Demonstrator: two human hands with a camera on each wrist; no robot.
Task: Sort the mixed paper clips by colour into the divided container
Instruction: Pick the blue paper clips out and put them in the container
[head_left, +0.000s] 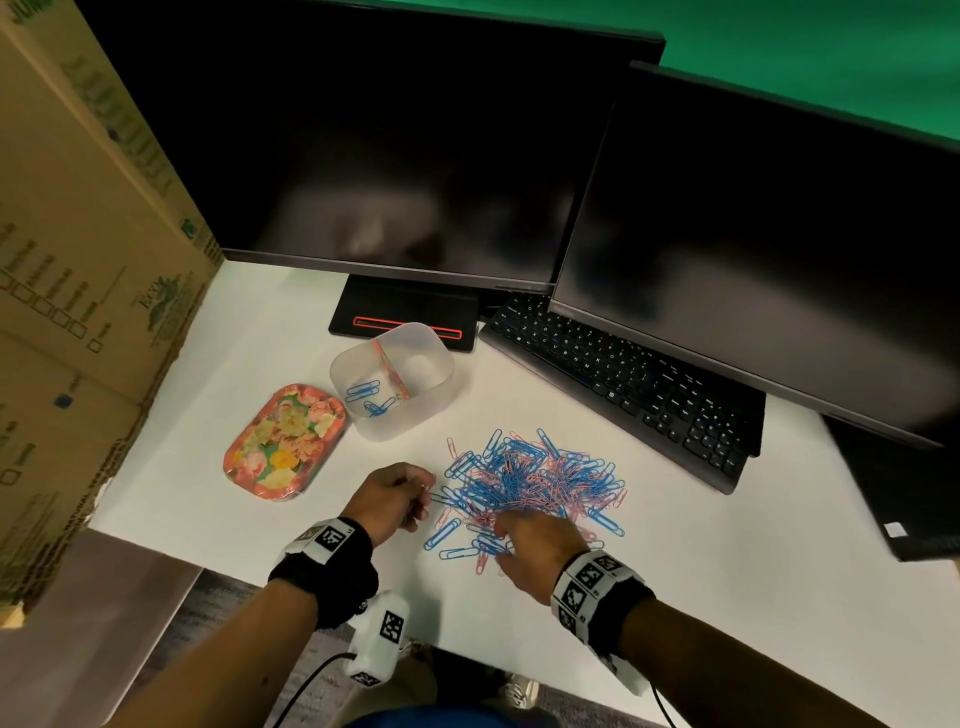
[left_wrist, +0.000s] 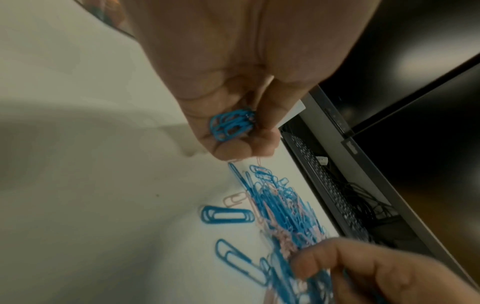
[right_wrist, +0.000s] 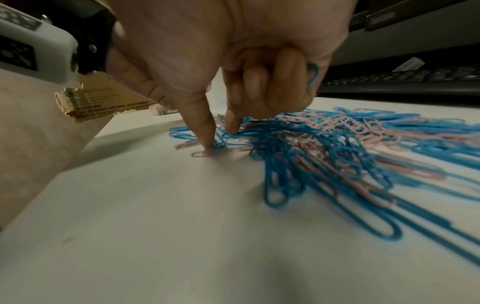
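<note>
- Head view: white desk (head_left: 260, 332) with a mixed pile (head_left: 535, 483) of blue and pink clips, centre, near edge.
- Left hand (head_left: 395, 499) sits just left of the pile, fingers curled.
- Left wrist view: left hand (left_wrist: 233, 92) grips a bunch of blue clips (left_wrist: 232, 125) in the curled fingers, above the desk.
- Right hand (head_left: 535, 545) is on the near side of the pile, touching clips.
- Right wrist view: right hand (right_wrist: 233, 61) has thumb and index pointing down, narrow gap, tips on clips at the pile's left edge (right_wrist: 337, 148); thumb tip presses a pink clip (right_wrist: 205, 153) flat on the desk.
- Other three right fingers are curled, with a blue clip (right_wrist: 313, 74) poking out behind them, held against the palm.
- Container (head_left: 392, 379), clear plastic with a divider (head_left: 392, 371), stands far-left of the pile, apart from it.
- Left compartment holds a few blue clips (head_left: 371, 397); right compartment: cannot tell its contents.
- Floral tray (head_left: 285, 441) lies just left of the container.
- Two dark monitors (head_left: 415, 156) at the far side, keyboard (head_left: 623, 384) right of the container, cardboard box (head_left: 78, 260) far left.
</note>
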